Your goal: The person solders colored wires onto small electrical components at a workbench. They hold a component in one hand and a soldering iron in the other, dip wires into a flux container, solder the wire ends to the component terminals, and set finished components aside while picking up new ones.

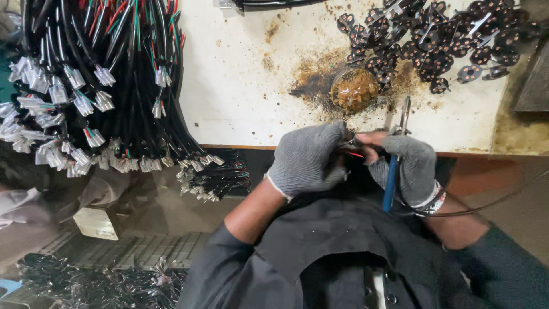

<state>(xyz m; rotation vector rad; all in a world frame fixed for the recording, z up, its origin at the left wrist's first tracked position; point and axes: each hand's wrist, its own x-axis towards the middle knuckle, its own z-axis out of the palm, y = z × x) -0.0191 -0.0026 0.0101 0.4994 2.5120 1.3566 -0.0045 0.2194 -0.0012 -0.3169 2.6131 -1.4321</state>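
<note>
Here, a thin red wire (353,153) is pinched between the fingertips of the left hand (307,159), which is gloved in grey knit and curled shut at the near edge of the table (240,97). The right hand (407,166) (also gloved, the thumb and fingertips bare) is closed around a blue-handled soldering iron (394,166), whose metal tip points up over the table edge, just beside the wire. Both hands are held close together, almost touching, above the dark-clothed lap. A round tin (354,89) of brown flux is seen on the stained white top just beyond the hands, and a heap of small dark round boards (434,40) lies past it, to the right. Bundles of black cables (108,74) with white connectors are draped over the table's left end.
</note>
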